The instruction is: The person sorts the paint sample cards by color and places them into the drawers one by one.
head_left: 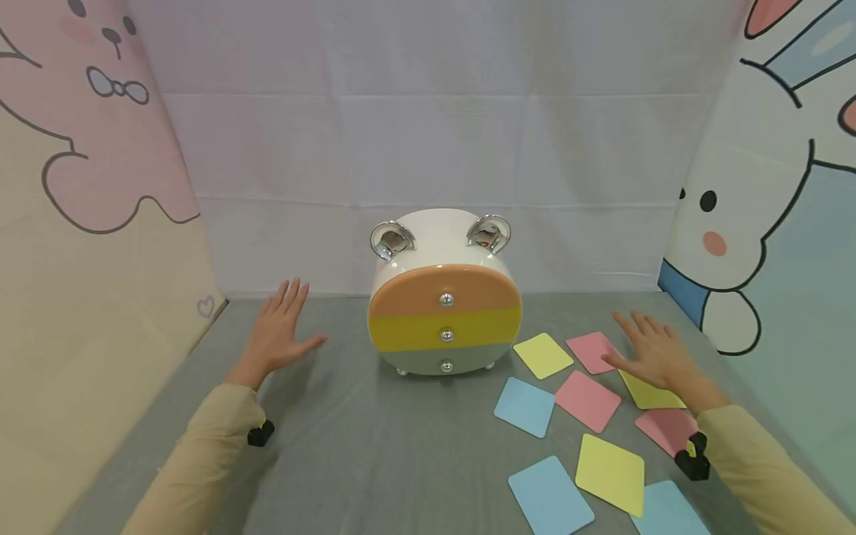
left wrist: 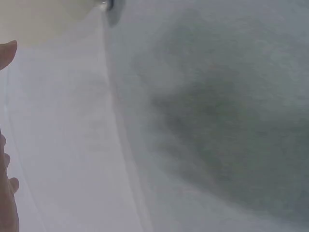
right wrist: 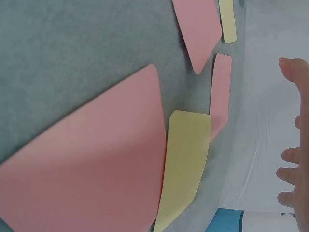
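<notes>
Beige sleeves [head_left: 198, 457] are worn with small black wrist cameras [head_left: 261, 434]

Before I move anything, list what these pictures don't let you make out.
Inside of the white box: hidden in the head view by its striped front.
Far corner of the yellow card below the right hand: head view, blocked by that hand.
Lower part of the nearest blue card on the right: cut off by the head view's bottom edge.
Most of the left hand in the left wrist view: cut off by the left edge.
</notes>
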The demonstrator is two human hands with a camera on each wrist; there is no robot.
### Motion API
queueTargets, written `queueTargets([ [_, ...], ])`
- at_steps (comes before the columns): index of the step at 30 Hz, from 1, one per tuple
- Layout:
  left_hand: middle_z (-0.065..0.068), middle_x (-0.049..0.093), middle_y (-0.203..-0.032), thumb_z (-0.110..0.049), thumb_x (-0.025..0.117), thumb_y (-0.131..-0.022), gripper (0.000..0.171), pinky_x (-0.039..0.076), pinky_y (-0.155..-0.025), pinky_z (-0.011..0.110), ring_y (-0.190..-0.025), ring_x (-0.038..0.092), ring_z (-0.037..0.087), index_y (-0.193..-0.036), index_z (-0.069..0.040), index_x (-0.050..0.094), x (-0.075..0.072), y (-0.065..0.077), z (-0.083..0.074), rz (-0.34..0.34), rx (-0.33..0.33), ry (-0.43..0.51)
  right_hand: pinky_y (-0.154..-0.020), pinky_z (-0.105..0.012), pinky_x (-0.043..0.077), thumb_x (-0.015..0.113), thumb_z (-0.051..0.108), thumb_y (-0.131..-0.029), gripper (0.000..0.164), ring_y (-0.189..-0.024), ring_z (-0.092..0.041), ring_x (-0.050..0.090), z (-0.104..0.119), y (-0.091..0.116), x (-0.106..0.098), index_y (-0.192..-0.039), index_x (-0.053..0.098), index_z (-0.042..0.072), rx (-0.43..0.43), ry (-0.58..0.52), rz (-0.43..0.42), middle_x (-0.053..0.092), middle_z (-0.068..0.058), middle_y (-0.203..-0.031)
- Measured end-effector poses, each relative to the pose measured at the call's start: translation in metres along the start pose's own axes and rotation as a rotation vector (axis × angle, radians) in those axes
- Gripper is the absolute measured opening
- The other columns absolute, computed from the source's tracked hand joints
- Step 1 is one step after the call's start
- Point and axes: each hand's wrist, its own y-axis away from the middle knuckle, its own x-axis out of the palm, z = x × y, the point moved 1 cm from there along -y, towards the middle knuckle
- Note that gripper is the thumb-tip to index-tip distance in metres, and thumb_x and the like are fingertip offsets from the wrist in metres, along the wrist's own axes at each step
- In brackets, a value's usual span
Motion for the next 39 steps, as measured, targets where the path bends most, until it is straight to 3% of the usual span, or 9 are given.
queueTargets([
  [8, 0.023, 0.024, -0.145, -0.070, 0.042, -0.079, 0.097, 0.020, -0.104, 0.053, -0.133, 0.021, 0.036, -0.143, 0.000, 0.023, -0.028, -0.029, -0.010, -0.122, 0.090, 0.085, -0.093, -0.067, 0.021, 0.055, 0.054, -0.081, 0.083, -0.119, -0.054, 0.028, 0.001, -0.002, -0.003, -0.137, 0.030, -0.002, -0.016, -0.037, -0.016, 0.029, -0.037, -0.133],
  [13, 0.020, 0.027, -0.145, -0.067, 0.045, -0.080, 0.094, 0.022, -0.104, 0.051, -0.133, 0.025, 0.034, -0.143, -0.002, 0.023, -0.045, -0.049, -0.023, -0.169, 0.136, 0.126, -0.094, -0.065, 0.023, 0.056, 0.053, -0.081, 0.083, -0.118, -0.054, 0.030, 0.005, -0.004, -0.008, -0.136, 0.031, -0.003, -0.027, -0.056, -0.019, 0.030, -0.037, -0.133],
  [19, 0.016, 0.028, -0.145, -0.050, 0.057, -0.081, 0.086, 0.025, -0.104, 0.049, -0.131, 0.029, 0.033, -0.145, -0.008, 0.019, -0.063, -0.072, -0.044, -0.156, 0.137, 0.166, -0.091, -0.067, 0.025, 0.056, 0.051, -0.082, 0.081, -0.117, -0.053, 0.033, 0.011, -0.007, -0.013, -0.138, 0.030, -0.002, -0.040, -0.074, -0.019, 0.031, -0.035, -0.133],
  [24, 0.015, 0.034, -0.142, -0.045, 0.060, -0.080, 0.081, 0.025, -0.104, 0.048, -0.129, 0.032, 0.032, -0.143, -0.006, 0.025, -0.072, -0.086, -0.059, -0.156, 0.176, 0.174, -0.090, -0.066, 0.028, 0.057, 0.049, -0.082, 0.079, -0.117, -0.050, 0.035, 0.020, -0.013, -0.017, -0.137, 0.031, -0.002, -0.084, -0.094, -0.050, 0.034, -0.033, -0.133],
  [29, 0.015, 0.036, -0.141, -0.044, 0.059, -0.081, 0.080, 0.025, -0.104, 0.047, -0.128, 0.033, 0.032, -0.142, -0.004, 0.026, -0.074, -0.095, -0.068, -0.135, 0.203, 0.186, -0.089, -0.065, 0.031, 0.060, 0.047, -0.081, 0.079, -0.118, -0.049, 0.036, 0.031, -0.018, -0.021, -0.137, 0.032, -0.001, -0.112, -0.106, -0.071, 0.035, -0.030, -0.134],
  [39, 0.014, 0.032, -0.143, -0.045, 0.056, -0.082, 0.080, 0.024, -0.105, 0.048, -0.130, 0.030, 0.032, -0.145, -0.008, 0.021, -0.067, -0.104, -0.081, -0.065, 0.180, 0.206, -0.093, -0.063, 0.029, 0.061, 0.047, -0.081, 0.082, -0.123, -0.046, 0.032, 0.060, -0.031, -0.042, -0.141, 0.028, 0.002, -0.111, -0.178, -0.061, 0.029, -0.026, -0.140],
])
